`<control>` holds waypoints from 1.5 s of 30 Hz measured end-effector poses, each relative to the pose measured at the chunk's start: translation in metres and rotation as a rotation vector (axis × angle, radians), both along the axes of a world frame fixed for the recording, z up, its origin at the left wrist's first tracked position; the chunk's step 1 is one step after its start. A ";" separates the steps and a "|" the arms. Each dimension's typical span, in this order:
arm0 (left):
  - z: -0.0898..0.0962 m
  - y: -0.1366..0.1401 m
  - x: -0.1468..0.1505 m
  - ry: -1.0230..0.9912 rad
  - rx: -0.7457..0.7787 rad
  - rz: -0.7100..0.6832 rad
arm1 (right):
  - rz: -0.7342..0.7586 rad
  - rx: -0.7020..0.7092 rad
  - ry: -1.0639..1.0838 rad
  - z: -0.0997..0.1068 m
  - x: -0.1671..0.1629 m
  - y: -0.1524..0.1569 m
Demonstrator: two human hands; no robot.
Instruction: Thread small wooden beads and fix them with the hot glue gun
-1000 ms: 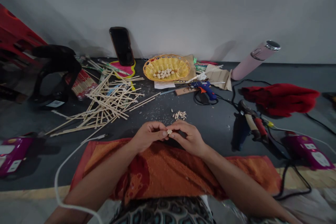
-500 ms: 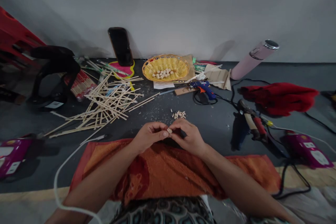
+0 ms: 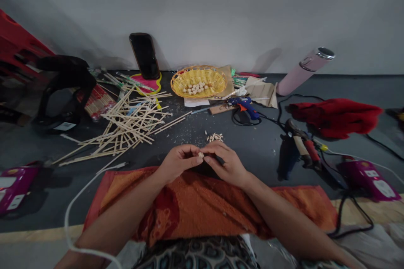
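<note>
A small pale cluster of short wooden stick pieces (image 3: 201, 155) sits pinched between my fingertips, partly covered by them. My left hand (image 3: 178, 162) grips it with thumb and forefinger from the left. From the other side, the thumb and forefinger of my right hand (image 3: 227, 164) close on it too. Just beyond my hands lies a little pile of cut stick pieces (image 3: 215, 137) on the dark tabletop (image 3: 252, 151). Farther back, a yellow woven basket (image 3: 218, 80) holds several similar clusters (image 3: 197, 88). Under my forearms an orange towel (image 3: 202, 206) is spread.
Loose wooden sticks (image 3: 132, 119) are heaped at left, near a phone (image 3: 145, 56) leaning on the wall. A blue glue gun (image 3: 244, 105) lies right of the basket. Farther right are pliers (image 3: 303, 145), a red cloth (image 3: 337, 117) and a pink flask (image 3: 303, 71). A white cable (image 3: 67, 218) crosses by my left arm.
The cluster has turned slightly between my fingers and shifted a little to the left. My right fingertips have moved left with it, and the rest looks the same.
</note>
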State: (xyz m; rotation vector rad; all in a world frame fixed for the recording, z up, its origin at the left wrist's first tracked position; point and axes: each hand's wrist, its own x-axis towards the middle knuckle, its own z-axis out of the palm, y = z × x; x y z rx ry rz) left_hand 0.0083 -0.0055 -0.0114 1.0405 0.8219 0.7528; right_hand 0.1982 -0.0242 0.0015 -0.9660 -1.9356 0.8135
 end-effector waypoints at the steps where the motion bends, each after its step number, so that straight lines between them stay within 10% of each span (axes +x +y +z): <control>1: -0.001 0.000 0.000 0.000 -0.006 0.011 | -0.012 0.003 0.000 -0.001 0.000 0.000; 31: -0.003 0.000 -0.002 0.290 0.204 0.011 | -0.088 -0.064 -0.072 -0.007 -0.001 0.002; 45: -0.001 -0.001 -0.002 -0.016 -0.118 0.004 | -0.036 -0.019 0.006 -0.005 0.002 0.000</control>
